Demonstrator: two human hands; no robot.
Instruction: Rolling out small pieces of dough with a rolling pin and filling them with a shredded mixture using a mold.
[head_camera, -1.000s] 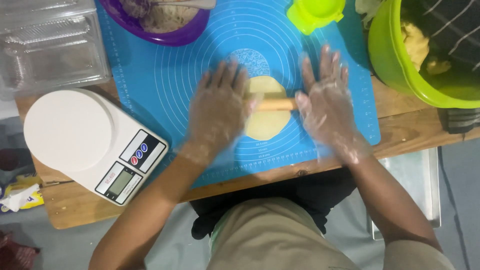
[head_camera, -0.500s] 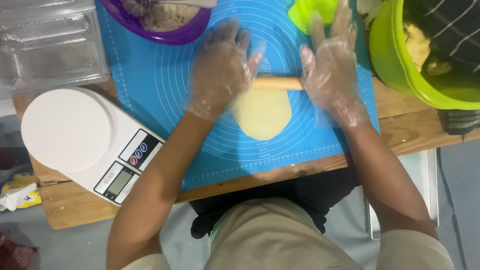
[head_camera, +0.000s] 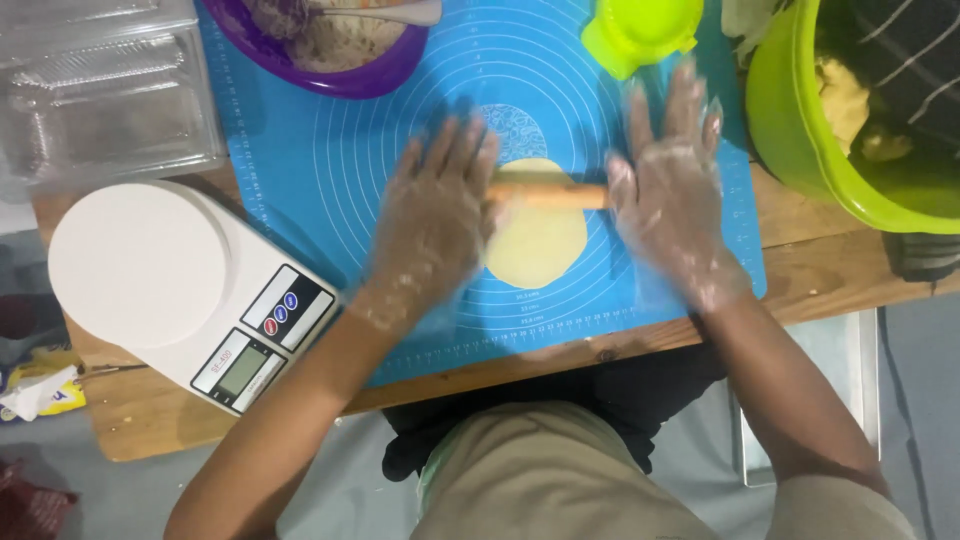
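Observation:
A flat round of pale dough (head_camera: 535, 250) lies on the blue silicone mat (head_camera: 320, 170). Across its far half rests a thin wooden rolling pin (head_camera: 550, 195). Both my hands wear clear plastic gloves dusted with flour. My left hand (head_camera: 435, 215) presses flat on the pin's left end with its fingers spread. Pressing the right end the same way is my right hand (head_camera: 675, 195), which is blurred by motion. Both ends of the pin are hidden under my palms.
A white kitchen scale (head_camera: 150, 270) stands at the left on the wooden table. Behind the mat are a purple bowl (head_camera: 330, 70) with filling, a small green mould (head_camera: 640, 30) and a large green bowl (head_camera: 800, 130) with dough. A clear plastic container (head_camera: 100, 90) sits far left.
The pin rolled away from me to the dough's far edge, then came back toward me onto the dough. Both hands travelled with it.

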